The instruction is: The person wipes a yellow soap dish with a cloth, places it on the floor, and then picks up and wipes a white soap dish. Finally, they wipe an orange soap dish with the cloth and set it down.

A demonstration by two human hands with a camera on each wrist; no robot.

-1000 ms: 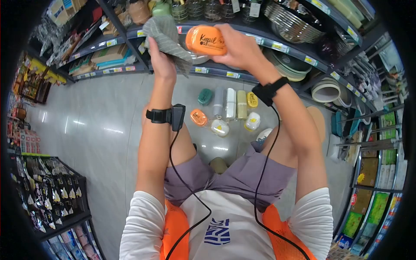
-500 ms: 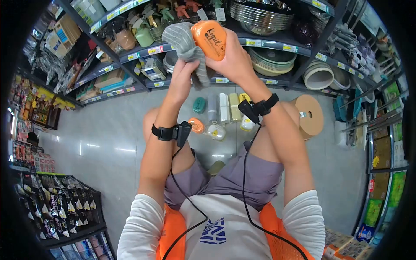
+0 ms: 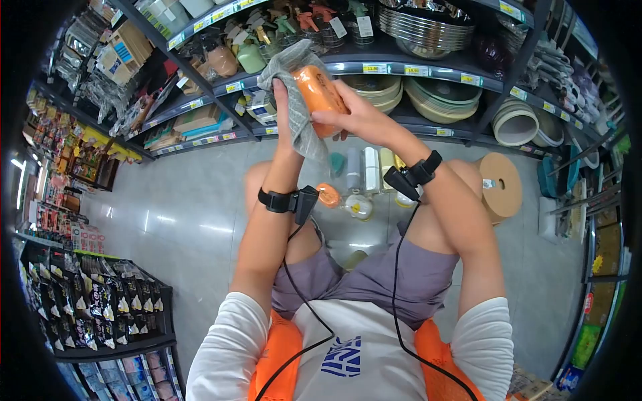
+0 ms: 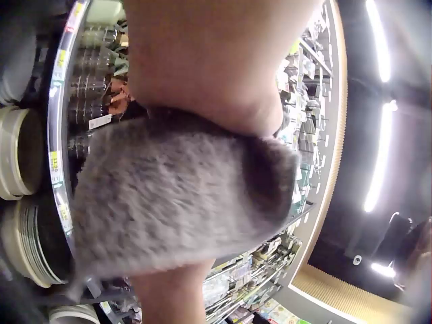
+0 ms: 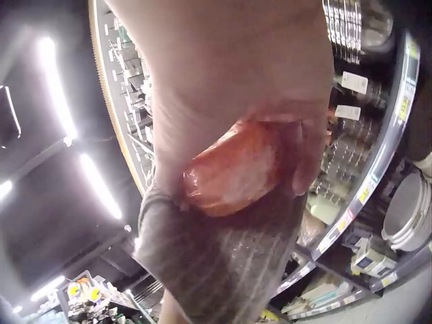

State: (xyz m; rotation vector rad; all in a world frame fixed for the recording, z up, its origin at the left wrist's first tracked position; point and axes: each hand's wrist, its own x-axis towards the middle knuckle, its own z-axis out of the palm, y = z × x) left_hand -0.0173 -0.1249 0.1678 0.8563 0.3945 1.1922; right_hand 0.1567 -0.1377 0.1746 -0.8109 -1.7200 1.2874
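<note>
As the orange case (image 3: 317,93) is turning sideways above the floor (image 3: 190,200), the right hand (image 3: 364,120) is gripping it and the left hand (image 3: 283,110) is holding the gray cloth (image 3: 304,130), seemingly wiping another face.

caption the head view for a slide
Gray striped cloth in the left grip, orange case in the right grip, before stocked store shelves.

Cloth (image 3: 300,110) left of case (image 3: 319,95)
</note>
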